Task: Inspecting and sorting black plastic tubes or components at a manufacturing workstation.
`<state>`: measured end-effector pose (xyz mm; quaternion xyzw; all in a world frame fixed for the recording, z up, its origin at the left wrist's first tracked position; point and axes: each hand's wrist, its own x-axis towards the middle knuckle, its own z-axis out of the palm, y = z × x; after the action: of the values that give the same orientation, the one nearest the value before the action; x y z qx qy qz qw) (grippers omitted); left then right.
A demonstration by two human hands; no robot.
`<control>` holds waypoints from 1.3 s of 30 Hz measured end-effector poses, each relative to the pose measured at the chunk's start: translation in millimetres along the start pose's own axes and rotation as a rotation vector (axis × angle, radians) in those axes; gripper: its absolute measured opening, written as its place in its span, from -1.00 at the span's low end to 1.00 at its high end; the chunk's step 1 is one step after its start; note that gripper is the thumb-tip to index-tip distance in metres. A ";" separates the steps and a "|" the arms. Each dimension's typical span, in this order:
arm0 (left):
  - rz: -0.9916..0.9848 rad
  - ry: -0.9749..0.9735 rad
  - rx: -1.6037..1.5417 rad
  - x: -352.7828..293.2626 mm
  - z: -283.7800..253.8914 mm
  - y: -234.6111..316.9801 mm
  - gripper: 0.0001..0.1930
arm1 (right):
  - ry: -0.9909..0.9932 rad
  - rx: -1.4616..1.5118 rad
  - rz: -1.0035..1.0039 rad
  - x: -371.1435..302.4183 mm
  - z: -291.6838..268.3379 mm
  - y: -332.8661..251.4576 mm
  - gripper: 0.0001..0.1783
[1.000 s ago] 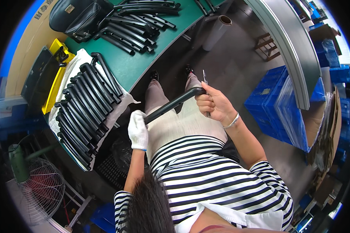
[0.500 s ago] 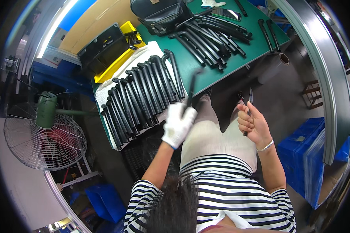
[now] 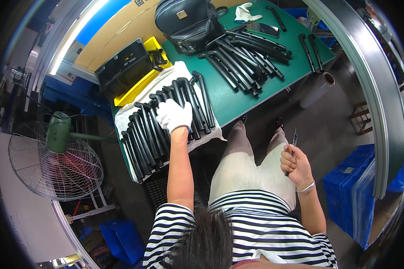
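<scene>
Two hands are in view. Nearest, the bare right hand (image 3: 295,163) sits above the lap, closed round a thin metal blade tool (image 3: 292,145) pointing up and away. Farther out, the white-gloved left hand (image 3: 175,115) lies palm down, fingers curled loosely, on the row of curved black plastic handle bars (image 3: 164,123); whether it grips one cannot be told. Those bars lie side by side on a white cloth (image 3: 121,117), long axes running away from the person. Beyond, the green tabletop (image 3: 229,96) carries a second heap of black bars (image 3: 247,56) and a black backpack (image 3: 188,22).
</scene>
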<state>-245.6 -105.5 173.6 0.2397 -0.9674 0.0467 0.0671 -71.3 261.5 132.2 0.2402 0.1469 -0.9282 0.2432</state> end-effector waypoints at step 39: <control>0.755 -0.751 -0.856 -216.2 -44.2 24.9 -0.64 | 0.177 -0.930 -0.714 8.9 50.8 0.1 -0.79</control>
<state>-63.2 20.8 182.8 -0.1621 -0.8756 -0.4062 -0.2051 -97.1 238.2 170.3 0.1206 0.6297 -0.7672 -0.0173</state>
